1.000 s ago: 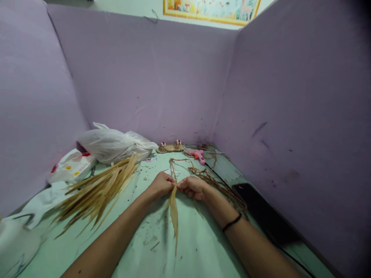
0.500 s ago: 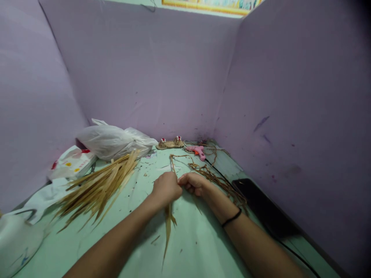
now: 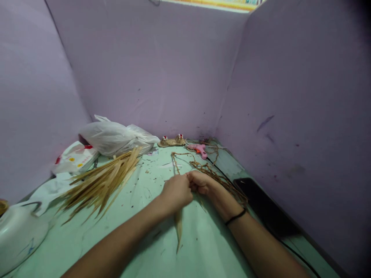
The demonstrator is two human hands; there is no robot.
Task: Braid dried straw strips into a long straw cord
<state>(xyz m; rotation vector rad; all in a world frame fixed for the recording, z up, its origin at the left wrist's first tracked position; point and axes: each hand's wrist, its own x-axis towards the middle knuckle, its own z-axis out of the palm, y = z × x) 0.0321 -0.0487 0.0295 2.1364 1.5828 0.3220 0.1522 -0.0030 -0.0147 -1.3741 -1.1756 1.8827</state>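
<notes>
Both hands meet over the green surface. My left hand [image 3: 177,194] is closed in a fist around a dried leaf strip [image 3: 178,227], whose loose end hangs down toward me. Touching it, my right hand [image 3: 199,182] is curled with thumb and finger pinched; the strand between the fingers is mostly hidden. From the fists a thin twisted cord [image 3: 175,164] runs away from me, bends at its far end and leads right to a heap of brown cord [image 3: 213,172]. A black band circles my right wrist.
Dried leaf strips [image 3: 106,181] lie at left, near a white plastic bag [image 3: 116,138], a tissue pack [image 3: 75,157] and a white rounded object [image 3: 21,235]. At the back sit a small woven piece [image 3: 172,142] and a pink glue gun [image 3: 199,150]. A dark flat object [image 3: 265,206] lies right. Purple walls surround the surface.
Both hands have shifted slightly right within the view, still pressed together. The left fist has turned, and the hanging leaf end has swung right. The camera view has moved a little.
</notes>
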